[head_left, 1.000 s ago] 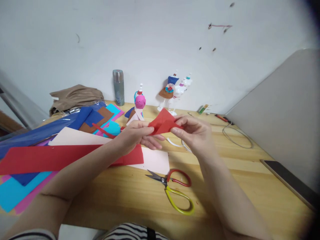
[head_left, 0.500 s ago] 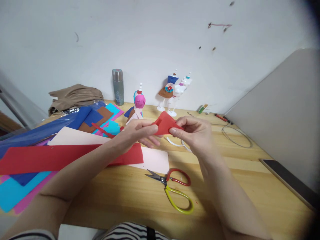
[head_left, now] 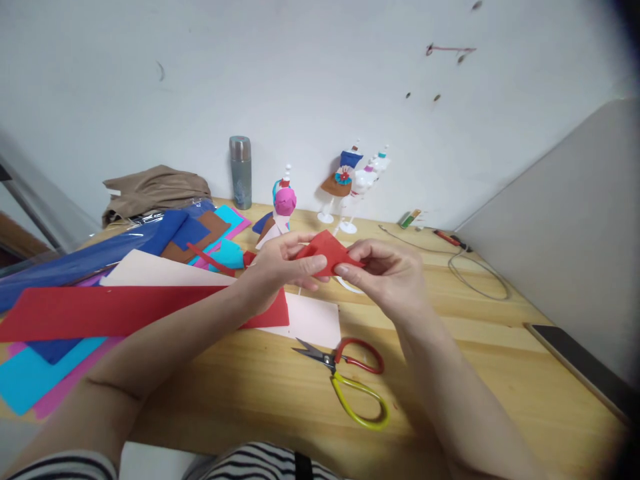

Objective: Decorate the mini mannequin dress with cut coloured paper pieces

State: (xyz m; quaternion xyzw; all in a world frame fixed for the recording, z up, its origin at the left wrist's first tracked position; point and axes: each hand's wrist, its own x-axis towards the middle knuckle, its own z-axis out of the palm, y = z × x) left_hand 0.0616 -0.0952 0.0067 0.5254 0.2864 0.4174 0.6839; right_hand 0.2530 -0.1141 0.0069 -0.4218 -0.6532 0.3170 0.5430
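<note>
A small folded red piece (head_left: 327, 248), paper or felt, is held up above the table between both hands. My left hand (head_left: 285, 267) pinches its left side, thumb on top and fingers beneath. My right hand (head_left: 393, 273) grips the right corner between thumb and forefinger. Below them the scissors (head_left: 327, 360), with one red and one yellow handle, lie with blades parted. A long red sheet (head_left: 150, 313) rests under my left forearm, over a pale pink sheet (head_left: 315, 320).
Blue, brown, cyan and magenta sheets (head_left: 45, 380) pile up on the left. Small dressed mannequin stands (head_left: 345, 180) and a thermos (head_left: 241, 173) stand along the wall. A phone (head_left: 575, 363) and a cable (head_left: 480, 280) lie on the right.
The red piece has been turned and bent further between my fingers. My left thumb has moved right across it, closer to my right hand. The view has shifted slightly.
</note>
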